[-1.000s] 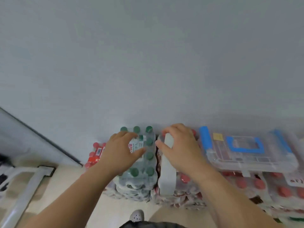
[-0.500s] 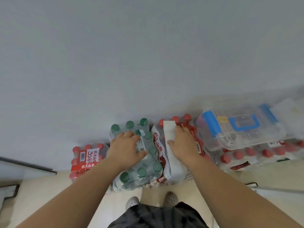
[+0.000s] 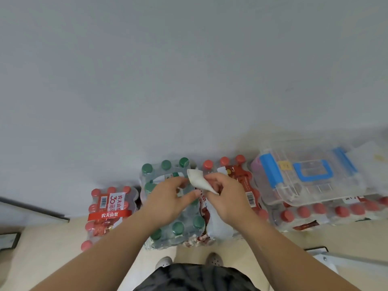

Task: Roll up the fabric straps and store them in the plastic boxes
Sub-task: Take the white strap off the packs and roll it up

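so the right hand (image 3: pixel 227 199) has the white fabric strap (image 3: pixel 198 179) pinched near its top end, fingers curled round it, and that end sticks up bent and pointing toward the wall (image 3: pixel 189 70). the rest of the strap drops under the same hand and lies down the front of the red-capped bottle pack (image 3: pixel 241 181). the left hand (image 3: pixel 168 201) is pretty loose, thumb spread out and fingers mostly straight, fingertips right at the strap's left edge (can't tell if they actually touch it), hovering over the green-capped bottle pack (image 3: pixel 184 223). the clear plastic box (image 3: pixel 315 194), with its blue handle (image 3: pixel 312 171), sits lid shut off to the right on more red-capped bottles (image 3: pixel 315 213), apart from both hands. another red pack (image 3: pixel 107 208) is on the floor (image 3: pixel 52 248) to the left.
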The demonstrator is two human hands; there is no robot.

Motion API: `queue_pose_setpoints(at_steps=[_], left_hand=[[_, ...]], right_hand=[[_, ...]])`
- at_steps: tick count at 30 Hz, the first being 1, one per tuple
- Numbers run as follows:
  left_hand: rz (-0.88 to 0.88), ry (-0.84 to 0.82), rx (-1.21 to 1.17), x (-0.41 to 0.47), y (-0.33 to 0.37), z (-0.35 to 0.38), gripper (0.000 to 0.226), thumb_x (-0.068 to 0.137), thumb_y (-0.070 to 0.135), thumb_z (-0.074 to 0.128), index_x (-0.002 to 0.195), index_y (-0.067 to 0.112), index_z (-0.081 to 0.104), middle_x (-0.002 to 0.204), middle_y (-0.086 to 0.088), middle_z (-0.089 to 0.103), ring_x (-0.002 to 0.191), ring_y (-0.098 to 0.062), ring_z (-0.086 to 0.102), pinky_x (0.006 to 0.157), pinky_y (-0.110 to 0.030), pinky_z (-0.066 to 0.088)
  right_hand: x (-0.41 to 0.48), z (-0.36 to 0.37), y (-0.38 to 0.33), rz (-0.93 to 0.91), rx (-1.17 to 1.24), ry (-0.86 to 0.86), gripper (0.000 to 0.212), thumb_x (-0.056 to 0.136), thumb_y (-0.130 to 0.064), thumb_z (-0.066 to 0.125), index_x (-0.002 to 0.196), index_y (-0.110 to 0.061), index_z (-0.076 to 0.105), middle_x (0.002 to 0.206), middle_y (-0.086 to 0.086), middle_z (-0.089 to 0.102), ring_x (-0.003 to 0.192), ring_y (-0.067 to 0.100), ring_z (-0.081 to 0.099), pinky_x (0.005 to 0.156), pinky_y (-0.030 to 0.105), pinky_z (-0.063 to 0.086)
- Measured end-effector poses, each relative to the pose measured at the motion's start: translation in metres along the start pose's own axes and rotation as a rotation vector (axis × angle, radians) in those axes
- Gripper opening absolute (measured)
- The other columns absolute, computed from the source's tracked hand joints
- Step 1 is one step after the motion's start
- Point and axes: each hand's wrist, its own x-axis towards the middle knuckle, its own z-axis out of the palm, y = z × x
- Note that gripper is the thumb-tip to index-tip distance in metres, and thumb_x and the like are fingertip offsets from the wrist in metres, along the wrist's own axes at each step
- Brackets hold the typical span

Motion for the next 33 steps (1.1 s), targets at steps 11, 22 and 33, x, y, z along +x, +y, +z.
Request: queue_pose_setpoints(at_steps=[11,22,33], left_hand=[[0.02,-0.041,-0.689,-0.06,0.036,-0.022,0.018,0.097,0.006,0.06,0.107,0.012,0.075,0.101,-0.014,0.077,0.101,-0.039,0.069,0.091,-0.052,0.054],[0.142,0.095,-0.785,-0.097,0.034,-0.046,0.022,0.097,0.016,0.062,0.079,0.015,0.075,0.075,-0.003,0.073,0.069,-0.012,0.064,0.064,-0.026,0.051],[0.107,0.156,-0.95,-0.116,0.012,-0.049,0.016,0.088,-0.001,0.069,0.084,0.013,0.076,0.084,-0.016,0.078,0.076,-0.026,0.075,0.069,-0.034,0.061]], right_hand=[[-0.053,-0.017,-0.062,0.014,0.384,-0.041,0.027,0.091,-0.021,0.073,0.115,-0.033,0.069,0.096,-0.005,0.071,0.09,0.019,0.068,0.078,0.031,0.061],[-0.08,0.003,-0.102,-0.095,0.458,-0.035,0.013,0.09,-0.005,0.072,0.079,-0.012,0.068,0.069,-0.005,0.065,0.065,0.007,0.058,0.06,0.024,0.05],[-0.093,0.02,-0.109,-0.107,0.547,-0.019,0.016,0.077,-0.027,0.073,0.083,-0.013,0.076,0.07,-0.003,0.073,0.063,0.007,0.064,0.057,0.019,0.05]])
